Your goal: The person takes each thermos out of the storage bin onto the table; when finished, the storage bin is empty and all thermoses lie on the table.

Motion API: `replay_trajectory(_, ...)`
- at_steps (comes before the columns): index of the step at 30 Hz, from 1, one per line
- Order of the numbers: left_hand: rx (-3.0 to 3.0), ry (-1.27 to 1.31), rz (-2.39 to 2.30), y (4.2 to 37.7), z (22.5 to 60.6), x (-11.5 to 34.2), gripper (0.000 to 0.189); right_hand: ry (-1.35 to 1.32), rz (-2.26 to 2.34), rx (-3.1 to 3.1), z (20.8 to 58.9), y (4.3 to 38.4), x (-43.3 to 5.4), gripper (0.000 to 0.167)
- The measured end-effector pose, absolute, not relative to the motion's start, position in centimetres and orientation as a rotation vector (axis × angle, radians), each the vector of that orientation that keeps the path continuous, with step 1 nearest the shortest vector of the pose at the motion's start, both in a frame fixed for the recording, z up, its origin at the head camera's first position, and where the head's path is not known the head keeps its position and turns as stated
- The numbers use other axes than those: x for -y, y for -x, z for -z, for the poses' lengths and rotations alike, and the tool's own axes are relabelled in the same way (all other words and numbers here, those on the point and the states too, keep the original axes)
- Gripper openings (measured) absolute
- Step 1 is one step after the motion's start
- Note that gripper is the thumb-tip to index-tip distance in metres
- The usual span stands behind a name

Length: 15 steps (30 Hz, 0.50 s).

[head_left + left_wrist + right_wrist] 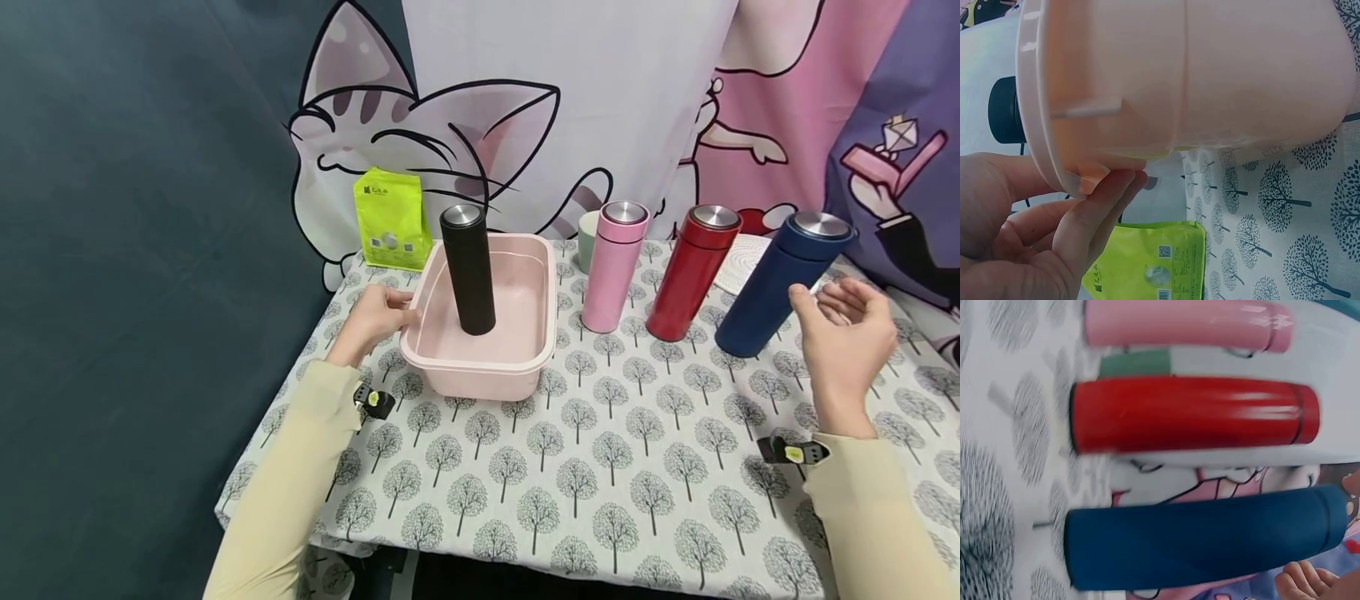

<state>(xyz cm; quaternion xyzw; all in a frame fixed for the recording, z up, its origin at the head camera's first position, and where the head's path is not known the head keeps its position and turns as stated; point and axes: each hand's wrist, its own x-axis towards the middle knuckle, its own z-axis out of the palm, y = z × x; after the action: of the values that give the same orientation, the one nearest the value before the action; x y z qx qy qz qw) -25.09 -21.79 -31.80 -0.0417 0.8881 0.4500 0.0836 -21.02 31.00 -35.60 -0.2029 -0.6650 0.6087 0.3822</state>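
My left hand [377,315] grips the left rim of a pale pink plastic basin [480,367]; in the left wrist view its fingers [1094,212] bend round the rim's underside. A black thermos bottle [468,275] stands upright inside the basin, and only its dark top shows in the left wrist view. My right hand [851,342] is raised beside a blue thermos bottle [780,287], thumb and fingers parted and loosely bent, holding nothing. In the right wrist view, fingertips [1300,578] appear close by the blue bottle's upper end.
A red thermos bottle [692,279] and a pink one [615,271] stand in a row left of the blue bottle. Behind them are a green cup [587,242] and a round white mat [741,260]. A lime-green pouch [392,221] stands behind the basin on the tree-print tablecloth [577,475].
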Motion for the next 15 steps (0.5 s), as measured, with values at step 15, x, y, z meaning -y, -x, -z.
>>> replay_trajectory(15, -2.628, 0.150, -1.350, 25.2, 32.0, 21.8, 0.043, 0.160, -1.936, 1.409, 34.1, 19.6, -26.7, 0.046)
